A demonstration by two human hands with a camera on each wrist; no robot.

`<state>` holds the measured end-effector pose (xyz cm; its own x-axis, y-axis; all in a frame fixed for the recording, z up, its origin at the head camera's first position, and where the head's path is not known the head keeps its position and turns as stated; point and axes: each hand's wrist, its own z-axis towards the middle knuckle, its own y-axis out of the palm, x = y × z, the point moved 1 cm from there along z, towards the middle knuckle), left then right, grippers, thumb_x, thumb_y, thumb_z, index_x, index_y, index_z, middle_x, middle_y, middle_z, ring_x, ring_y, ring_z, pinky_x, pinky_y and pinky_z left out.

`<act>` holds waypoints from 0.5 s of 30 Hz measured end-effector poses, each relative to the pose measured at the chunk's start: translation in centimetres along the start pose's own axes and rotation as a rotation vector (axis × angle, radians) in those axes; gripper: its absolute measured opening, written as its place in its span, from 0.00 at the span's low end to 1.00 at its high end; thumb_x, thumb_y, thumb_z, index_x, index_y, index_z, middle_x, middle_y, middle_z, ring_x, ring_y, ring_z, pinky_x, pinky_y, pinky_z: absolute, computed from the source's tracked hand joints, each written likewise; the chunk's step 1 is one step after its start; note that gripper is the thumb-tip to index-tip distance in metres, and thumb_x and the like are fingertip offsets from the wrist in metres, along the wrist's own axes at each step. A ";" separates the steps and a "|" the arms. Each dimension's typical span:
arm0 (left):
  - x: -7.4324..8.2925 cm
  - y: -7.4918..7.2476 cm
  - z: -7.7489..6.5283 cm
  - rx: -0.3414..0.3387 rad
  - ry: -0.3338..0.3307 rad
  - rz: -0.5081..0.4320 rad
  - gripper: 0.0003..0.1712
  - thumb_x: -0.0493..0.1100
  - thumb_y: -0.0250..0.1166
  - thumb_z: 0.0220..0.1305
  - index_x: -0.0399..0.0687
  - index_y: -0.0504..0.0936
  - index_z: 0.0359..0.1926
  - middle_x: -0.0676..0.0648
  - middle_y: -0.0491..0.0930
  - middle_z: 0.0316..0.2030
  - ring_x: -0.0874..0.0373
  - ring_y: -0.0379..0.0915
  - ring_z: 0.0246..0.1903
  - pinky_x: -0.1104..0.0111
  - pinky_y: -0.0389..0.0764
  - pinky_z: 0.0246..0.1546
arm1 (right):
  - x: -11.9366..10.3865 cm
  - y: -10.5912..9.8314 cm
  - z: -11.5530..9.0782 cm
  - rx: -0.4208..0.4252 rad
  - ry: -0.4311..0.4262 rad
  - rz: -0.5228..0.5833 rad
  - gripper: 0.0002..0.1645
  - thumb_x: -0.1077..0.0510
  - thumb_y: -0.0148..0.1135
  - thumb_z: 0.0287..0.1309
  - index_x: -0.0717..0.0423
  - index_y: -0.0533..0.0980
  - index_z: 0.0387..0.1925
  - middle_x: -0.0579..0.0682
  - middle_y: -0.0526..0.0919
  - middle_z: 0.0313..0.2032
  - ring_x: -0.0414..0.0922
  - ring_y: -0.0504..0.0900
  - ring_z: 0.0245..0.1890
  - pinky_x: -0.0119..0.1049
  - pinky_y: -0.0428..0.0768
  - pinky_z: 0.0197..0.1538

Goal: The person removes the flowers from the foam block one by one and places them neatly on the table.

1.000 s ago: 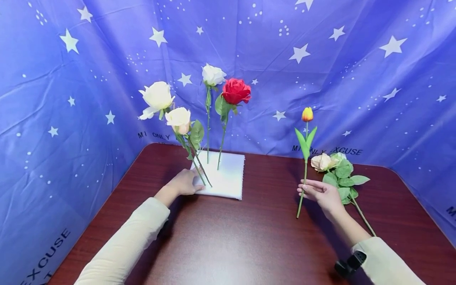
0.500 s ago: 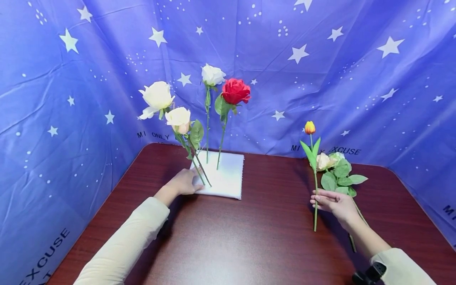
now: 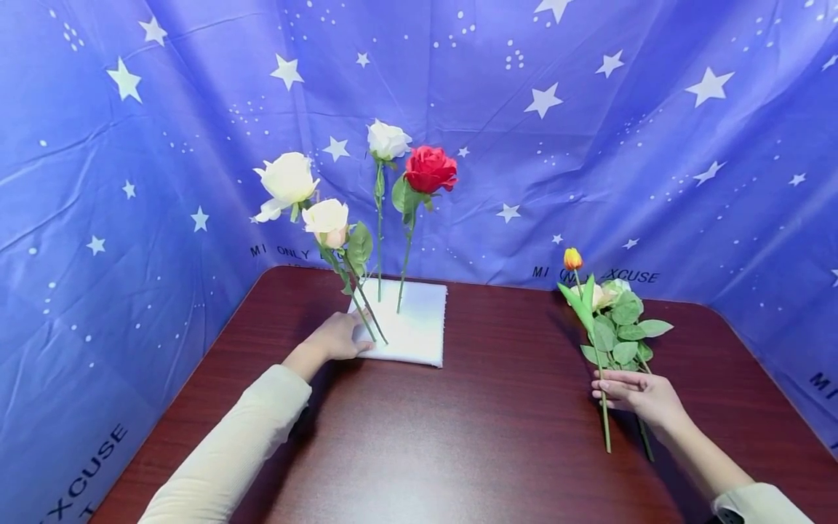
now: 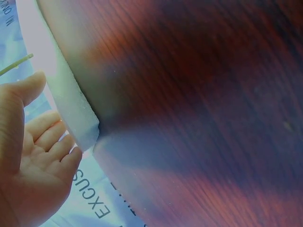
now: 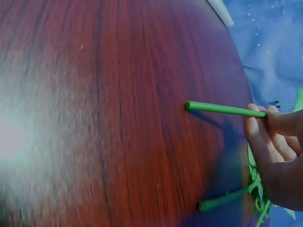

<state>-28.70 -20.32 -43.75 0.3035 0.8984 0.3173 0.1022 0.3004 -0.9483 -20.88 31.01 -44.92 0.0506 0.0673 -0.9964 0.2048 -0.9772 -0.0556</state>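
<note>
My right hand [image 3: 638, 399] pinches the green stem of an orange-yellow tulip [image 3: 572, 259] between thumb and fingertips. The tulip tilts left, over a bunch of pale roses [image 3: 614, 295] lying on the table. In the right wrist view, the tulip's stem [image 5: 222, 109] sticks out past the fingers. My left hand [image 3: 334, 336] rests at the left front corner of a white foam block [image 3: 419, 335], thumb and fingers loosely spread against it. Two white roses, a pale pink rose and a red rose [image 3: 431, 169] stand in the block. In the left wrist view, the fingers [image 4: 59, 149] lie beside the foam's edge.
A dark red-brown wooden table [image 3: 497, 437] carries everything. Blue cloth [image 3: 484, 94] with white stars hangs behind and at the sides. The lying roses' leaves [image 3: 631, 332] spread near my right hand, with a stem end [image 5: 206, 205] below it.
My right hand has moved right and toward me with the tulip, which now sits lower and leans left in front of the lying roses. The left hand stays at the foam block.
</note>
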 end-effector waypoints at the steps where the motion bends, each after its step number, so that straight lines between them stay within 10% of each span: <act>1: 0.0 0.0 0.0 0.000 0.000 0.000 0.36 0.55 0.67 0.57 0.43 0.72 0.64 0.37 0.80 0.54 0.42 0.76 0.54 0.54 0.75 0.59 | 0.1 -0.2 -0.2 -0.011 0.009 -0.004 0.21 0.70 0.55 0.62 0.39 0.83 0.35 0.39 0.89 0.32 0.35 0.88 0.32 0.27 0.85 0.35; 8: 0.0 0.0 0.0 -0.006 -0.001 0.006 0.37 0.55 0.67 0.58 0.42 0.72 0.64 0.37 0.81 0.53 0.41 0.76 0.54 0.54 0.75 0.58 | 0.4 -1.6 -1.2 -0.088 0.171 -0.075 0.19 0.69 0.54 0.63 0.42 0.82 0.36 0.39 0.89 0.31 0.35 0.87 0.33 0.28 0.85 0.37; 15: 0.1 0.0 0.0 -0.004 -0.009 -0.006 0.36 0.55 0.67 0.57 0.42 0.73 0.63 0.37 0.81 0.53 0.41 0.76 0.54 0.54 0.75 0.57 | 0.1 -2.1 -1.5 -0.067 0.268 -0.270 0.19 0.68 0.54 0.62 0.83 0.72 0.49 0.39 0.88 0.31 0.33 0.86 0.31 0.29 0.85 0.36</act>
<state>-28.70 -20.25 -43.68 0.2943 0.8994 0.3231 0.1075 0.3048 -0.9463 -19.81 33.42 -44.77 0.2382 0.3793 -0.8941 0.3085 -0.9025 -0.3006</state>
